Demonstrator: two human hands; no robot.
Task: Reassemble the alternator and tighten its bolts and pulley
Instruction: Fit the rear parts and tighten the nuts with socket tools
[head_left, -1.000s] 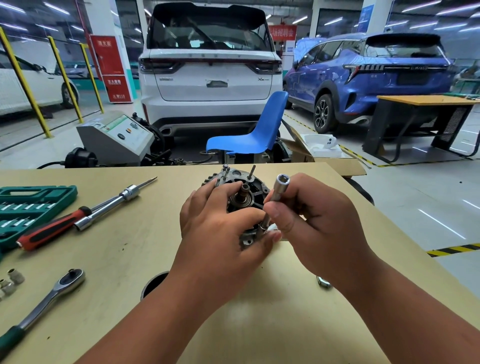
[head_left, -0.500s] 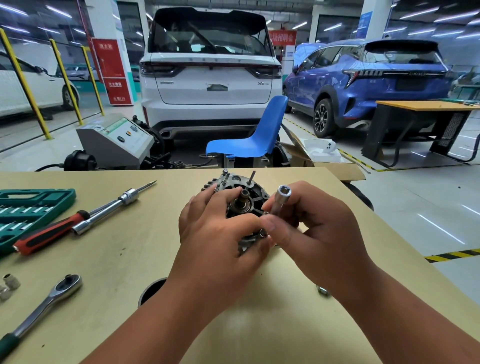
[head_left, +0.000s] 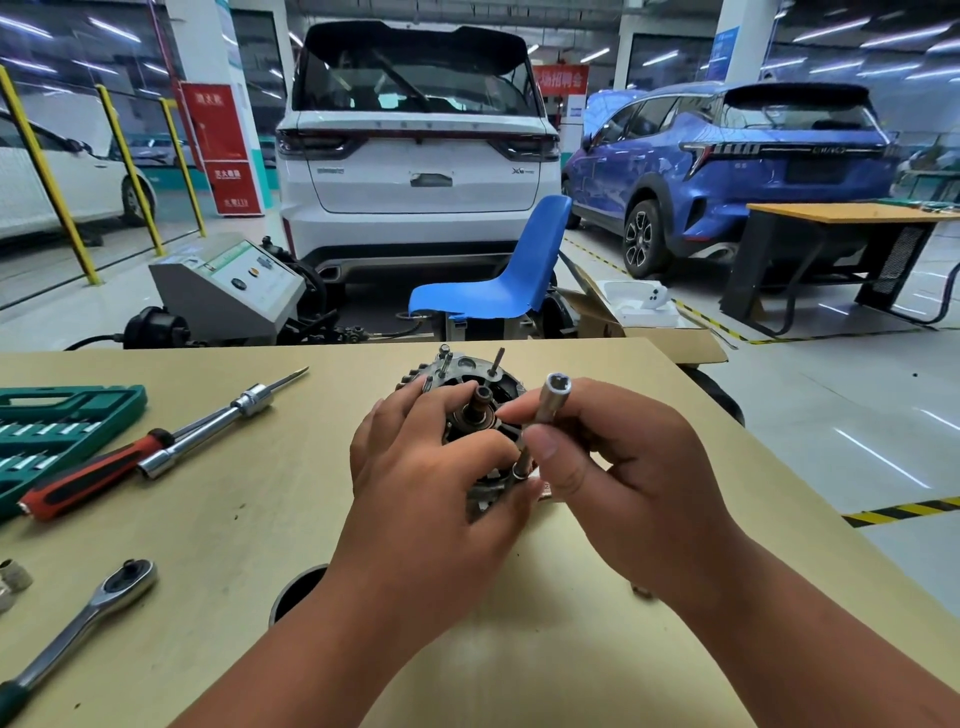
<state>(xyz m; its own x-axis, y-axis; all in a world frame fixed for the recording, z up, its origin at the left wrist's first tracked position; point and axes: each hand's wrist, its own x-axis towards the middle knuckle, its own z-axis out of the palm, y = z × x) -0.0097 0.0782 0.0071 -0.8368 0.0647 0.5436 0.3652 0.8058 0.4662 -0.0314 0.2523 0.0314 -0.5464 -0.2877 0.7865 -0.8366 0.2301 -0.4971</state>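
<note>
Head view: a person's left hand (head_left: 431, 478) steadies an alternator (head_left: 460, 376) just past the middle of the tabletop (head_left: 249, 540), its grip clamped over the housing's near side, shaft end up. At the housing's 4 o'clock, the right hand (head_left: 628, 483) keeps its grip pinched on a long silver socket (head_left: 551, 400), which stands nearly upright with its open end up and its lower end at the rim. A red-handled screwdriver (head_left: 98, 475) and green socket case (head_left: 52, 431) lie at 9 o'clock, a ratchet (head_left: 88, 618) at 8 o'clock. A blue chair (head_left: 498, 280) stands at 12 o'clock.
</note>
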